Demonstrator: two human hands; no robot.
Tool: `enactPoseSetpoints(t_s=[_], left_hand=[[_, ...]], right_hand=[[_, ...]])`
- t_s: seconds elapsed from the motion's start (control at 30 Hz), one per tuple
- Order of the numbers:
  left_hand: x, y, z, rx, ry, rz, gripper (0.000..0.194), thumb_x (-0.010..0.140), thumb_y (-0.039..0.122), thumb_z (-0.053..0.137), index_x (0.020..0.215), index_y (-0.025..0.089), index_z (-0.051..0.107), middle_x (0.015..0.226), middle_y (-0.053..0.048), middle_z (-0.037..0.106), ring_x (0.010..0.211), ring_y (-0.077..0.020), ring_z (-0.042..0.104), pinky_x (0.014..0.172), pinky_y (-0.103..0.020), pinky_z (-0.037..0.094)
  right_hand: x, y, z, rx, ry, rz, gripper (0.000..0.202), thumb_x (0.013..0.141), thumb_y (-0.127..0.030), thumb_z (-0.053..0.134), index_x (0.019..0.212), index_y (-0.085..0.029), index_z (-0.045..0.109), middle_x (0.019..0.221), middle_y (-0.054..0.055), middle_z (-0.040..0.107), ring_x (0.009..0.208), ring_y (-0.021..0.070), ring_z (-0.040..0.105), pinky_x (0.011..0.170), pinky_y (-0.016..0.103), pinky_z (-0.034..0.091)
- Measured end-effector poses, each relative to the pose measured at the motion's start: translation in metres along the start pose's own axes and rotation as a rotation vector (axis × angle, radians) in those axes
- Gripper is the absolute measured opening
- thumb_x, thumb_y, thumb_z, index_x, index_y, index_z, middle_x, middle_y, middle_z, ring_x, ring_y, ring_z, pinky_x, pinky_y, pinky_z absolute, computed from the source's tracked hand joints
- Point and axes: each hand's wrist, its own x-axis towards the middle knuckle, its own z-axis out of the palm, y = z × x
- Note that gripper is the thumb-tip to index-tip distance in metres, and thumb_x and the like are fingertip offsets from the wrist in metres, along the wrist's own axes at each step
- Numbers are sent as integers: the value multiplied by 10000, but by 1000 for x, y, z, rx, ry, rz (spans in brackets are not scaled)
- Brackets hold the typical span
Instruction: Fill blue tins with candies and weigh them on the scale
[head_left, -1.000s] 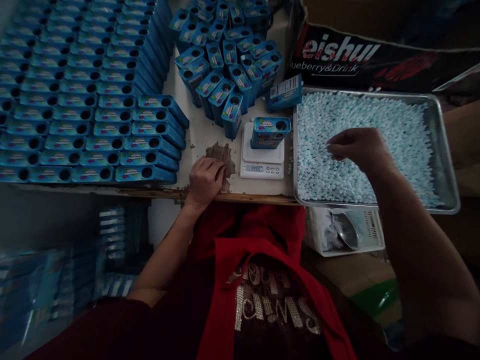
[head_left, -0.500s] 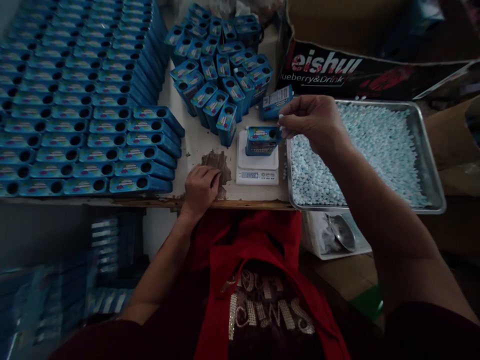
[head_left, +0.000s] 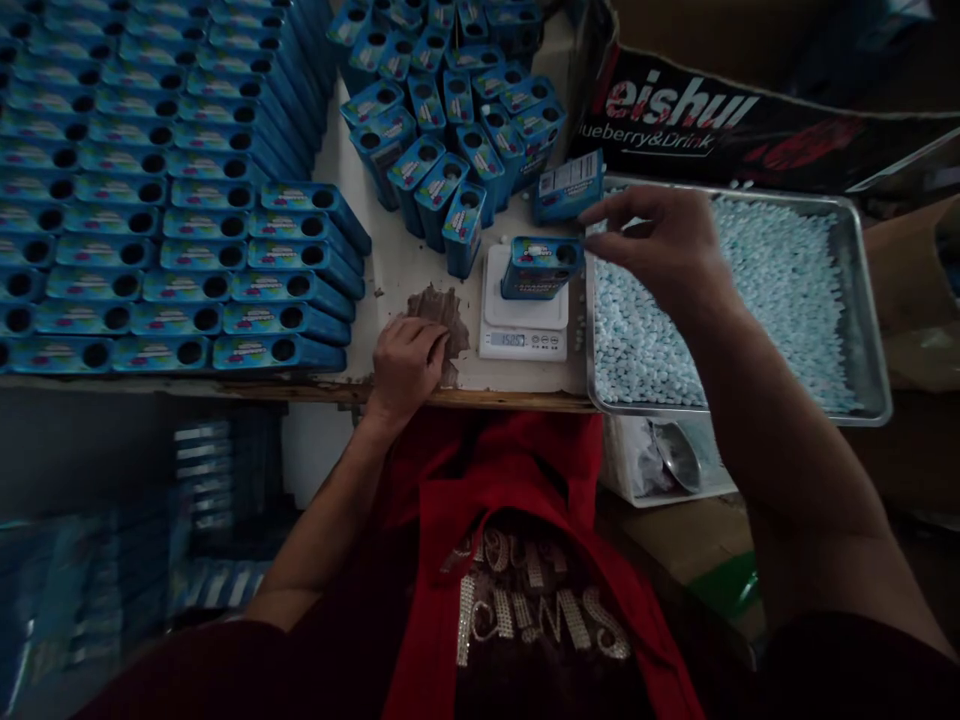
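A blue candy tin (head_left: pixel 541 268) with a dark round hole in its top stands upright on a small white kitchen scale (head_left: pixel 523 345), whose display is lit. My right hand (head_left: pixel 660 240) hovers just right of the tin, over the near-left part of the tray. Its thumb and forefinger are slightly apart, and no candy shows between them. Small white and pale-blue candies (head_left: pixel 765 290) fill the metal tray (head_left: pixel 874 360). My left hand (head_left: pixel 409 365) rests on the table's front edge, left of the scale, fingers curled together with nothing visible in them.
Rows of blue tins (head_left: pixel 187 255) are packed at the left. Several loose tins (head_left: pixel 427 180) stand behind the scale, and another blue tin (head_left: pixel 568 188) leans near the tray. A black printed carton (head_left: pixel 705 125) stands behind. Below the tray, a white bin (head_left: pixel 637 485) holds a metal scoop (head_left: pixel 677 455).
My right thumb and forefinger have parted, and the white candy they pinched beside the tin's hole is gone from them. The scale's reading has risen. The view has shifted slightly; my left hand stays put.
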Motion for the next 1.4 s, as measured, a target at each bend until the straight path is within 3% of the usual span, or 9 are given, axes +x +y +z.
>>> enactPoseSetpoints(t_s=[0.13, 0.2, 0.33, 0.5, 0.67, 0.9, 1.03, 1.2, 1.4], left_hand=[[-1, 1, 1, 15, 25, 10, 219, 1143, 247, 621, 1137, 219, 838, 1189, -136, 862, 1176, -351, 787, 1279, -599, 540], [0, 1, 2, 7, 16, 4, 220, 1142, 250, 621, 1132, 223, 839, 1178, -132, 860, 1177, -349, 786, 1284, -601, 536], [1, 0, 4, 18, 3, -10, 226, 1136, 251, 616, 1119, 235, 840, 1165, -125, 856, 1172, -351, 783, 1280, -605, 534], [1, -2, 5, 50, 30, 14, 221, 1115, 220, 622, 1122, 218, 843, 1158, -136, 854, 1155, -356, 779, 1245, -584, 559], [2, -4, 4, 67, -2, 9, 226, 1118, 233, 620, 1115, 223, 845, 1139, -136, 850, 1149, -362, 779, 1241, -594, 567], [1, -7, 7, 77, 29, 37, 246, 1123, 243, 607, 1096, 211, 850, 1114, -149, 857, 1123, -363, 794, 1207, -574, 598], [1, 2, 0, 29, 134, 54, 225, 1140, 289, 630, 1116, 233, 846, 1152, -125, 865, 1147, -337, 803, 1229, -548, 587], [59, 46, -15, -34, 354, 96, 186, 1150, 407, 728, 1094, 272, 845, 1077, -79, 836, 1120, -308, 768, 1137, -498, 597], [147, 83, 0, -161, 185, 76, 33, 1045, 272, 883, 1022, 249, 877, 1094, -74, 795, 1105, -283, 737, 1080, -443, 592]], right_hand=[[-28, 59, -19, -218, 189, 74, 109, 1011, -341, 752, 1000, -300, 852, 1017, 90, 867, 958, 321, 766, 965, 517, 606], [-49, 93, -21, -379, 49, 139, 170, 953, -352, 797, 1071, -249, 863, 1062, 150, 864, 935, 366, 778, 972, 564, 605], [-84, 129, -14, -579, -184, -2, 325, 948, -336, 765, 1241, -239, 866, 1313, 202, 828, 1226, 453, 781, 1014, 545, 611], [-75, 121, -19, -520, -131, 96, 173, 905, -283, 778, 1040, -253, 882, 1011, 98, 869, 968, 349, 824, 880, 438, 592], [-50, 113, -31, -192, 2, 296, 214, 806, -409, 936, 895, -237, 845, 675, 31, 724, 662, 251, 698, 675, 372, 505], [-34, 77, -25, -33, 2, 243, 181, 846, -416, 914, 891, -256, 845, 717, 50, 749, 658, 240, 701, 663, 385, 546], [-22, 66, -31, -220, -36, 167, 150, 908, -366, 902, 994, -244, 897, 806, 63, 803, 761, 269, 752, 788, 427, 592], [-13, 63, -31, -518, -10, 66, 491, 839, -417, 1035, 1276, -230, 912, 1204, 140, 867, 1000, 339, 810, 955, 478, 601], [-9, 43, -12, -206, 135, -32, 230, 954, -416, 870, 1047, -213, 926, 867, 69, 840, 772, 250, 759, 818, 400, 570]])
